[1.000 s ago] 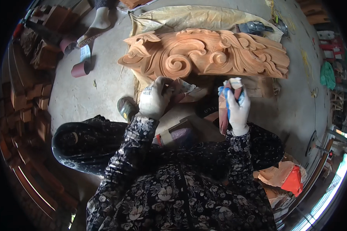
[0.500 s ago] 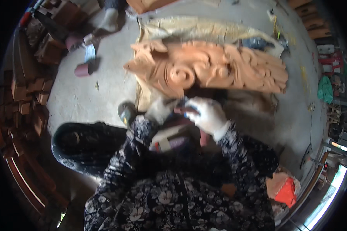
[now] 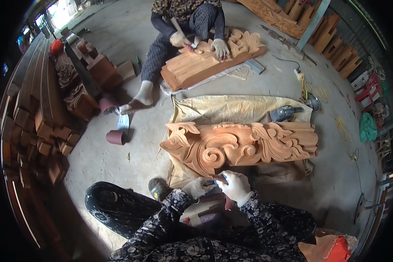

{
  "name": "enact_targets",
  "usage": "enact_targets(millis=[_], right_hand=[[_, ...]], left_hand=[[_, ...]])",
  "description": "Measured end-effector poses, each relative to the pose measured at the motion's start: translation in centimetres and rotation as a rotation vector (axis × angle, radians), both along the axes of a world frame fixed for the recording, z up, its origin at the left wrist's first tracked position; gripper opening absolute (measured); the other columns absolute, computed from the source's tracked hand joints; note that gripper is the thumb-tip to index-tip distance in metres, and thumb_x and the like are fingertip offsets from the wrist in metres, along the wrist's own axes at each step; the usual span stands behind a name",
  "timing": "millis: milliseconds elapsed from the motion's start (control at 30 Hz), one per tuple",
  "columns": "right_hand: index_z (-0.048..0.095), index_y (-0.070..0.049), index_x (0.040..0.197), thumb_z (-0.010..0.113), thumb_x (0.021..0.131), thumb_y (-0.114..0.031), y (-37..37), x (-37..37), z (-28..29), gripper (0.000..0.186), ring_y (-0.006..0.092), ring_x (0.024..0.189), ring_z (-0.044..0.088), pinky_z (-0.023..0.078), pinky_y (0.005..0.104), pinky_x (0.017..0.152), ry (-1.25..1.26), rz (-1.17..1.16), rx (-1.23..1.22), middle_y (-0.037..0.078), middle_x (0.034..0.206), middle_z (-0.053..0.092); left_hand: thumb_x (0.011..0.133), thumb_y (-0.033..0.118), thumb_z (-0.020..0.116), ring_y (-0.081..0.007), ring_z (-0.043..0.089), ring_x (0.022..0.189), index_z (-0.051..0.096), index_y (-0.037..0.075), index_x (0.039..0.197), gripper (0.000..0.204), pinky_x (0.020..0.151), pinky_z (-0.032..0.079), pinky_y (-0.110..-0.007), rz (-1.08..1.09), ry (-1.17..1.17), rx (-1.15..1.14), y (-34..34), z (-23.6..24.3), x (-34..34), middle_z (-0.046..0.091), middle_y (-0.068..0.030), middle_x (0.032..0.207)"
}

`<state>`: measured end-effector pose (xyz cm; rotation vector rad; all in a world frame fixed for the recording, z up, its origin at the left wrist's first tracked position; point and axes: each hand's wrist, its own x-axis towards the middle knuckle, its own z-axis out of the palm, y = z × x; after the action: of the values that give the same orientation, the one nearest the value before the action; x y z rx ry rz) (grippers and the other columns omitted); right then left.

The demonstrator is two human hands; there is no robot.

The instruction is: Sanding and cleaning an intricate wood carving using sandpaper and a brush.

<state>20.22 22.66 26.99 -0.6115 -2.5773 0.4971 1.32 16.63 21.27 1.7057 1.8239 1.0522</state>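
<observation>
Both gloved hands meet just below the carved wooden panel (image 3: 242, 144), which lies on a tan sack (image 3: 231, 109) on the concrete floor. The right hand (image 3: 236, 185) is clamped around a small blue-tipped tool (image 3: 217, 179); the left hand (image 3: 196, 187) curls beside it, its grip unclear.

Just beyond the cloth-gloved right hand (image 3: 234, 185), the carved panel (image 3: 242, 143) is matt, bare reddish wood (on coarse sacking (image 3: 231, 109)).

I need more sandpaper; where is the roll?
In the head view, the sandpaper roll lies on the concrete floor, left of the carved wood panel, near a co-worker's foot.
</observation>
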Motion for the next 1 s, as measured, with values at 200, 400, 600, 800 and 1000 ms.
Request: enact_targets(millis=[200, 400, 600, 800, 1000], right_hand=[[0.064, -0.010, 0.095, 0.067, 0.072, -0.012, -6.5, 3.3, -4.6, 0.023, 0.0315, 0.083, 0.063, 0.050, 0.0409, 0.073, 0.186, -0.177, -0.193, 0.009, 0.104, 0.062], [0.065, -0.010, 0.090, 0.067, 0.074, -0.018, -10.1, 6.0, -5.0, 0.018, 0.0297, 0.079, 0.064, 0.050, 0.0390, 0.068, -0.112, -0.292, -0.142, 0.008, 0.084, 0.065], [0.063, -0.008, 0.083, 0.065, 0.078, -0.024, -12.0, 9.2, -7.6, 0.016, 0.0314, 0.073, 0.064, 0.050, 0.0411, 0.064, -0.069, -0.245, -0.334, 0.011, 0.077, 0.064], [0.066, -0.010, 0.094, 0.065, 0.077, -0.027, -14.5, 12.4, -10.9, 0.024, 0.0306, 0.078, 0.065, 0.052, 0.0396, 0.070, -0.203, -0.171, -0.557, 0.011, 0.082, 0.066], [0.065, -0.008, 0.083, 0.065, 0.074, -0.022, -18.8, 14.3, -12.1, 0.016, 0.0292, 0.074, 0.064, 0.051, 0.0396, 0.067, -0.238, -0.247, -0.475, 0.010, 0.078, 0.065]], left_hand=[[0.088, 0.015, 0.053, -0.0164, 0.065, 0.082, 0.064, 0.000, 0.107, 0.026, 0.076, 0.049, -0.032, -0.269, -0.246, -0.461, -5.8, -4.2, 3.9, 0.069, -0.0156, 0.089], [0.088, 0.011, 0.055, -0.0123, 0.060, 0.086, 0.063, 0.005, 0.112, 0.026, 0.080, 0.048, -0.030, -0.466, -0.402, -0.480, -9.7, -4.2, 7.2, 0.068, -0.0057, 0.098], [0.090, 0.025, 0.058, -0.0159, 0.060, 0.068, 0.065, 0.008, 0.112, 0.028, 0.067, 0.049, -0.031, -0.270, -0.407, -0.542, -13.3, -8.5, 9.9, 0.068, -0.0117, 0.080], [0.087, 0.027, 0.061, -0.0187, 0.062, 0.073, 0.062, 0.005, 0.112, 0.033, 0.069, 0.049, -0.032, -0.376, -0.313, -0.799, -16.7, -10.9, 11.8, 0.068, -0.0123, 0.081], [0.083, 0.031, 0.061, -0.0274, 0.064, 0.077, 0.062, 0.005, 0.109, 0.036, 0.070, 0.050, -0.036, -0.408, -0.418, -0.672, -19.3, -10.6, 15.3, 0.067, -0.0156, 0.084]])
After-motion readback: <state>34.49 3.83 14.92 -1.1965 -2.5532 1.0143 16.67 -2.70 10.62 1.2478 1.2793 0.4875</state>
